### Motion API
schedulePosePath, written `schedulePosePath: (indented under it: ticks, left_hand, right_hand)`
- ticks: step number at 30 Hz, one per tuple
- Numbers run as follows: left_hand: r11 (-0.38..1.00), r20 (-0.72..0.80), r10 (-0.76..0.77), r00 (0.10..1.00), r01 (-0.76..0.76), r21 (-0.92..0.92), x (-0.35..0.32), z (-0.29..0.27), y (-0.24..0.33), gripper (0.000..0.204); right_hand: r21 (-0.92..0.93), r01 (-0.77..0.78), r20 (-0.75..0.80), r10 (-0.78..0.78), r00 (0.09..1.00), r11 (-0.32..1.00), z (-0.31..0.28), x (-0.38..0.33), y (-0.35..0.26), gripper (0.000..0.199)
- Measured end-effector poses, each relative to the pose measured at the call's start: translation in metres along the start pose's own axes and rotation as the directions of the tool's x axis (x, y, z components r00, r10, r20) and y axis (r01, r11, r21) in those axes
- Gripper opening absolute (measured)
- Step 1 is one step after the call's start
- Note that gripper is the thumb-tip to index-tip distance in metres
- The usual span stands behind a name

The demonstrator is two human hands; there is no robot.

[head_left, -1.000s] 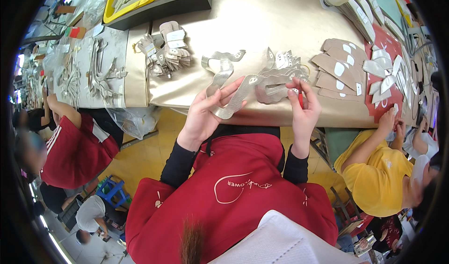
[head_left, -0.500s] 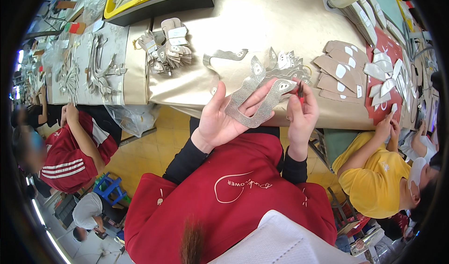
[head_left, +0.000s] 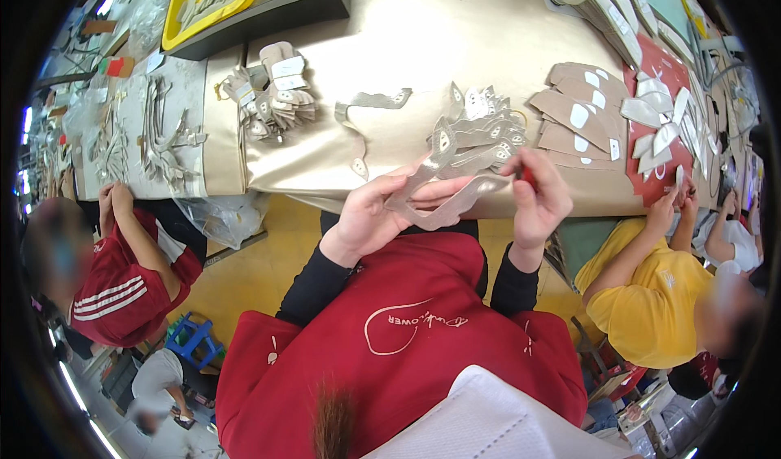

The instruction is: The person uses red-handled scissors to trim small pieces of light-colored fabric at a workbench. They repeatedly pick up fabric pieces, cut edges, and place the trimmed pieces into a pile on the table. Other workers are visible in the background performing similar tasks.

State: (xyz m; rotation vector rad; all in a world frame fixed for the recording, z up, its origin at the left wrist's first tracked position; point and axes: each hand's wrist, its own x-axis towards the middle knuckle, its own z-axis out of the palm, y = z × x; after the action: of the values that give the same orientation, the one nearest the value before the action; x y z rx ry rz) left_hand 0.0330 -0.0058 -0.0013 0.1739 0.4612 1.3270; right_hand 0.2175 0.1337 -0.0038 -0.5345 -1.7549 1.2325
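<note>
Across the fingers of my left hand lies a silver-grey U-shaped leather-like piece with wide ends; the upper end shows small cut-outs. The thumb presses near its left bend. My right hand is closed round a small red-handled tool, mostly hidden in the fingers, beside the piece's right end. Just beyond my hands, a pile of similar silver-grey pieces rests on the gold-toned table cover. One more wavy grey piece lies left of the pile.
Bundled tagged pieces stand farther left. A yellow tray sits in a dark box at the back. Beige panels and white pieces on a red sheet are to the right. People work on both sides.
The piece has shifted slightly down, its right end tilting flatter. My right hand has turned and moved a little right and down, still with the red-handled tool.
</note>
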Motion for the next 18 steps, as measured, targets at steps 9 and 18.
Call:
schedulePosePath:
  ticks: [9, 18]
  left_hand:
    - [0.998, -0.113, -0.042, 0.993, 0.048, 0.052, -0.004, -0.008, -0.002, 0.067]
    - [0.987, -0.109, -0.116, 0.987, 0.102, -0.120, -0.003, -0.011, -0.002, 0.068]
  right_hand:
    - [-0.308, 0.140, 0.265, -0.056, 0.963, 0.941, 0.014, 0.021, -0.001, 0.041]
    - [-0.389, 0.050, 0.236, 0.046, 0.971, 0.920, 0.020, 0.018, 0.001, 0.040]
